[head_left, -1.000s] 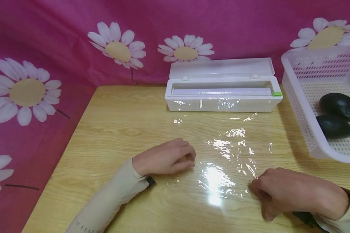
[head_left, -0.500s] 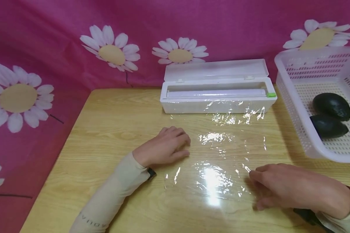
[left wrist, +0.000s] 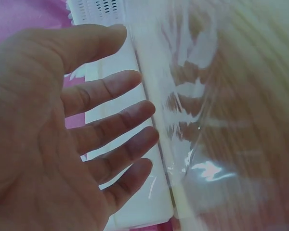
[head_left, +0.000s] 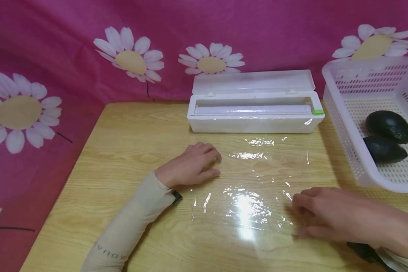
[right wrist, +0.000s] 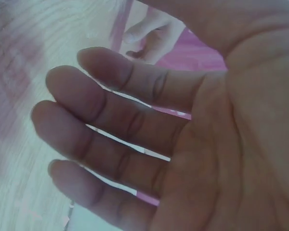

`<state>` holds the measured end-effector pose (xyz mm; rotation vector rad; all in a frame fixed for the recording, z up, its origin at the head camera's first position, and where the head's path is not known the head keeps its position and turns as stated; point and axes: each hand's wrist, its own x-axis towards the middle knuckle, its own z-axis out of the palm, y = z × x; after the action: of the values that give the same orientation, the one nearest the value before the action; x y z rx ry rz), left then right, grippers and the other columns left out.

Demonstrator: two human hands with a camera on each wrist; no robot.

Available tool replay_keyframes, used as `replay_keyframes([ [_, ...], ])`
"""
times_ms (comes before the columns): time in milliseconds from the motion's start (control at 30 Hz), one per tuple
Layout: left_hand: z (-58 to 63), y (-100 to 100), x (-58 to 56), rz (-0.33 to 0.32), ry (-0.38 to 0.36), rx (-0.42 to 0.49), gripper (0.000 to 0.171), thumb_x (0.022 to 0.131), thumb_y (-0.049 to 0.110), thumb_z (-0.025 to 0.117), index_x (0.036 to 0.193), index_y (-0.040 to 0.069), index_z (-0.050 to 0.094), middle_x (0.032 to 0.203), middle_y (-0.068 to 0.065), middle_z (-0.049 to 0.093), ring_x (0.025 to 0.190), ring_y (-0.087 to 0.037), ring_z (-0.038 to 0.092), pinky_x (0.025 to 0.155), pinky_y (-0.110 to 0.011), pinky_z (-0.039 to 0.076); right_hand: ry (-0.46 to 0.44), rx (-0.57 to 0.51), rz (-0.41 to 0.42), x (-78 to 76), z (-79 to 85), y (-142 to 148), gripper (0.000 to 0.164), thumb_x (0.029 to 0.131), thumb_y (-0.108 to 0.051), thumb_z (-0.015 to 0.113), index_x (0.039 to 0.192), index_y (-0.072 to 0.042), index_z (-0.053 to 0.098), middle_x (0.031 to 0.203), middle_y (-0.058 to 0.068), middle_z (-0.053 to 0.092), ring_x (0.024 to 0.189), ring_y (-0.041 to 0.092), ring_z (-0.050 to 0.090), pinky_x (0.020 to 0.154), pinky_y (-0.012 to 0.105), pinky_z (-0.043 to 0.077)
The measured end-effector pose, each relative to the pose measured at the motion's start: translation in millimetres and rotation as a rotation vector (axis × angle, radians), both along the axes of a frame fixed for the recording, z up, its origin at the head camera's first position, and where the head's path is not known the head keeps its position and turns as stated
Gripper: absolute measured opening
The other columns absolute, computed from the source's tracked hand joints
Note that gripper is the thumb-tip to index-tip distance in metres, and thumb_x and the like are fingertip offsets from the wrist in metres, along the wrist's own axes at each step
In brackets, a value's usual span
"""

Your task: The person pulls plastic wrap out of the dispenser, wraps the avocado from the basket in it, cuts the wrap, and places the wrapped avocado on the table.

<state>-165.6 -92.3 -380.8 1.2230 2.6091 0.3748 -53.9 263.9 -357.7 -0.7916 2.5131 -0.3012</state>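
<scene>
A sheet of clear plastic wrap lies spread over the table, wrinkled and glinting. It runs forward from the roll inside a white dispenser box with its lid raised. By the sheet's left edge rests my left hand; in the left wrist view its fingers are spread and loosely bent, holding nothing. On the right side of the sheet is my right hand. The right wrist view shows its palm bare and its fingers relaxed. Whether either hand touches the wrap, I cannot tell.
A white slotted basket stands at the right with two dark oval fruits in it, avocado-like. A green slider sits on the box's right end. Behind the wooden table hangs a pink flowered cloth.
My left hand has uncurled its fingers and shifted slightly forward. The right hand's fingers have loosened too. The wrap's glints have changed, and fewer wrinkles show near the box.
</scene>
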Motion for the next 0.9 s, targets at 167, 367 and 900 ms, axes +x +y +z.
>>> replay_keyframes([
  [167, 1.9, -1.9, -2.4, 0.003, -0.007, 0.019, 0.037, 0.102, 0.037, 0.064, 0.128, 0.01, 0.064, 0.129, -0.006, 0.064, 0.123, -0.024, 0.053, 0.112, -0.042, 0.043, 0.097, -0.054, 0.002, 2.9, 4.2, 6.2, 0.045, 0.083, -0.069, 0.072, 0.107, -0.031, 0.066, 0.087, -0.02, 0.055, 0.069, -0.007, 0.044, 0.059, 0.02, 0.042],
  [367, 2.1, -4.2, -3.4, 0.016, -0.037, 0.028, 0.042, 0.101, 0.037, 0.067, 0.132, 0.009, 0.062, 0.133, -0.008, 0.061, 0.127, -0.025, 0.053, 0.116, -0.04, 0.043, 0.22, -0.051, -0.029, 2.6, 14.9, 11.7, 0.035, 0.083, -0.066, 0.075, 0.103, -0.038, 0.066, 0.096, -0.023, 0.063, 0.078, -0.006, 0.051, 0.068, 0.022, 0.055],
  [900, -1.9, -5.1, -3.7, 0.027, -0.075, -0.012, 0.052, 0.1, 0.038, 0.067, 0.143, 0.01, 0.057, 0.145, -0.01, 0.056, 0.137, -0.026, 0.048, 0.122, -0.041, 0.039, 0.76, -0.271, -0.07, -4.5, 34.4, 33.3, 0.041, 0.088, -0.069, 0.066, 0.084, -0.028, 0.07, 0.076, -0.02, 0.063, 0.066, -0.004, 0.052, 0.06, 0.004, 0.044],
])
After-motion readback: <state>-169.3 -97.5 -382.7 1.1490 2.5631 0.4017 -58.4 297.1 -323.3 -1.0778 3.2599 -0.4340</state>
